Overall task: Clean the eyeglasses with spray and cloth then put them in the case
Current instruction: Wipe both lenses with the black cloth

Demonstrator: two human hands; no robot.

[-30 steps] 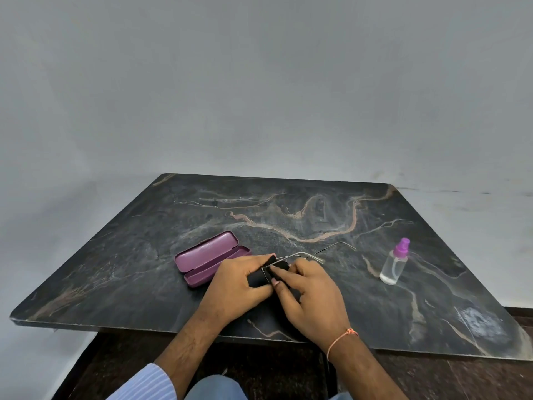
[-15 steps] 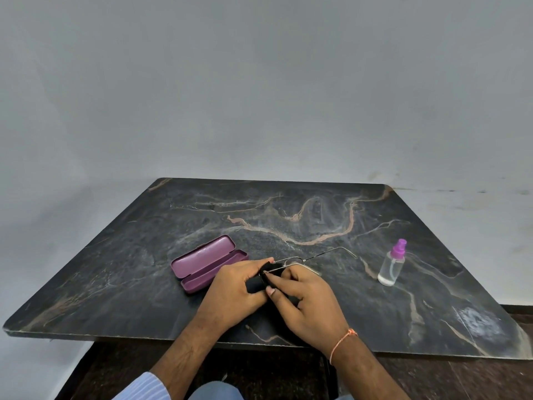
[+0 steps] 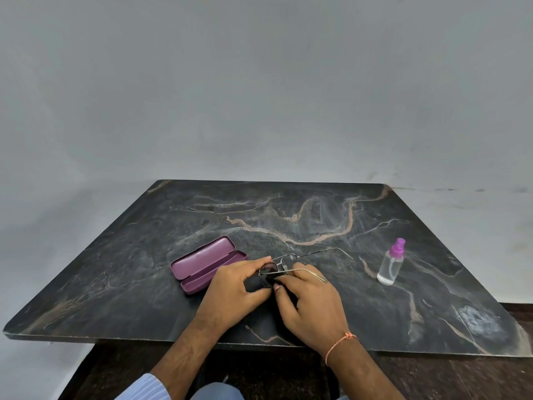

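Head view showed both hands, left hand [image 3: 233,295] and right hand [image 3: 313,306], clamped on eyeglasses [image 3: 284,262] and cloth [image 3: 255,284] near the table's [image 3: 115,284] front edge; light rubbing suited.

Stood as obstacles on the dark marble table [image 3: 121,272]: open purple case [image 3: 208,264] left of centre, just beside the left hand [image 3: 234,293]; spray bottle [image 3: 391,262] upright at right, well apart from the right hand [image 3: 313,301]; thin eyeglasses [image 3: 291,262] temples reaching right and far from the hands. Lay open and passable across the whole far half, the near-left corner, and between temples and bottle.
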